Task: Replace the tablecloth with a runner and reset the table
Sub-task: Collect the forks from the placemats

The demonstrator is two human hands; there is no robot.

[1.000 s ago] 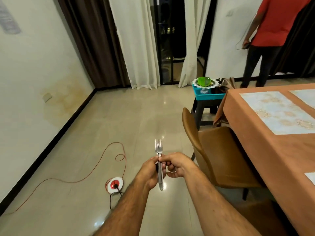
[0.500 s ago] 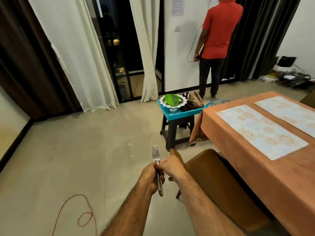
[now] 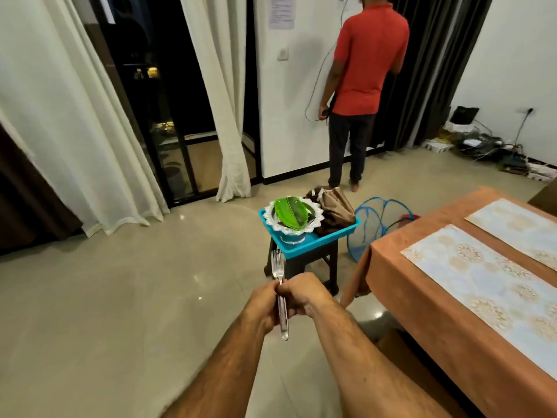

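Table point(image 3: 452, 312): right of the stool, draped in an orange cloth point(image 3: 401, 285), two pale patterned mats point(image 3: 488, 285) on top.
Person in red point(image 3: 366, 70): beyond the stool, facing the wall, back turned.
Stool point(image 3: 304, 260): dark, carrying a blue tray point(image 3: 313, 242).
Tray contents: a green leaf plate point(image 3: 294, 214) on a white doily, brown folded fabric point(image 3: 334, 209) beside it.
Left hand point(image 3: 262, 300): near side of the stool, fingers curled round the fork's handle.
Right hand point(image 3: 304, 294): touching the left, also gripping the handle.
Fork point(image 3: 280, 294): upright, tines above both fists and overlapping the stool's edge, handle tip below them.
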